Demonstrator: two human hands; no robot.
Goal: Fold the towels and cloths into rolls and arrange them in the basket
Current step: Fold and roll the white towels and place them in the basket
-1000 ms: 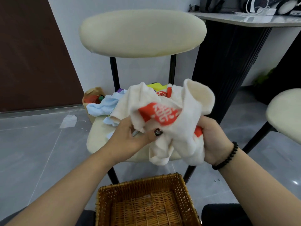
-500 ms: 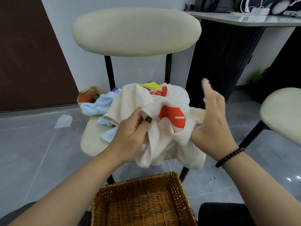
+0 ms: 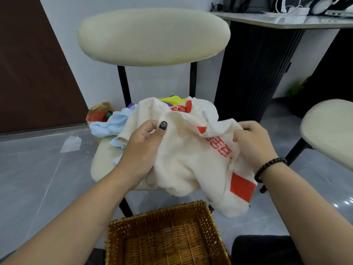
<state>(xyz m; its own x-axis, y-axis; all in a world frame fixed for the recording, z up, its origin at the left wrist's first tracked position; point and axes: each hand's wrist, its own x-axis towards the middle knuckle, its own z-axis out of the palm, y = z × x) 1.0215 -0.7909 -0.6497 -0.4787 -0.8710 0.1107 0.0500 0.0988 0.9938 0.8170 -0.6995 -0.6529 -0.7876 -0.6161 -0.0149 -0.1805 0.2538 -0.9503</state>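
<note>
A cream towel [image 3: 183, 165] with red lettering and a red block hangs crumpled between my hands, above the front of the chair seat [image 3: 104, 167]. My left hand [image 3: 140, 150] pinches its upper left edge between thumb and fingers. My right hand [image 3: 252, 144] grips its upper right edge with curled fingers. Behind it on the seat lie a light blue cloth [image 3: 108, 124], a yellow cloth [image 3: 172, 99] and a purple one [image 3: 132, 106], partly hidden. A brown wicker basket [image 3: 210, 220] sits below the towel with nothing in it.
The cream chair backrest [image 3: 152, 35] rises behind the pile. A second cream seat [image 3: 328, 129] stands at right. A dark table base [image 3: 254, 69] is behind. A paper bag [image 3: 99, 111] and a white scrap [image 3: 71, 143] lie on the grey floor.
My right hand, raised open half a second ago, has come down and taken hold of the towel's right edge. The towel has opened out and hangs lower over the basket.
</note>
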